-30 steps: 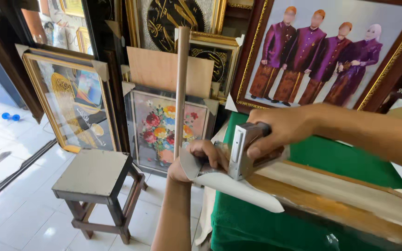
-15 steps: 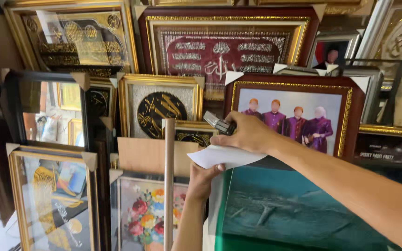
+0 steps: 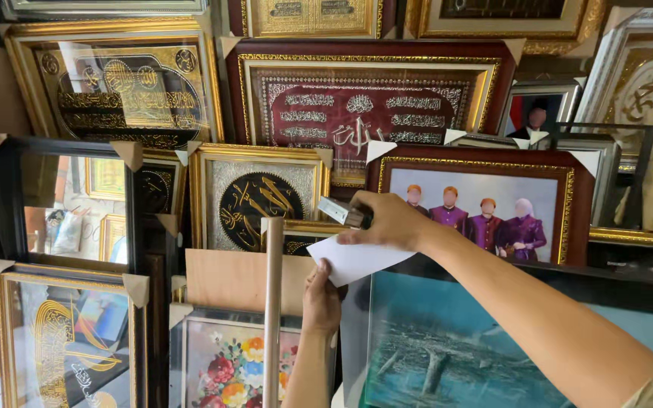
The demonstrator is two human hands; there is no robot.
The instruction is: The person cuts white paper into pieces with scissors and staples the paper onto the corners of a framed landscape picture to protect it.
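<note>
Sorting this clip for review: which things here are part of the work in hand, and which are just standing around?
In hand:
- staple gun, gripped in the right hand
- white paper corner, pinched by the left hand
- blue-green picture, under that corner

Just standing around:
- group photo in a dark red frame
- flower painting
- tall beige tube
- gold-framed calligraphy

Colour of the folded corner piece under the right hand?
White: the corner piece sits under the right hand, clearest in the head view.

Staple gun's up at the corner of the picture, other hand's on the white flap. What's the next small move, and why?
Probably press the staple gun down and fire. The right hand holds it over the white flap, which the left hand pinches against the upright picture, so the flap looks placed but unfastened.
</note>
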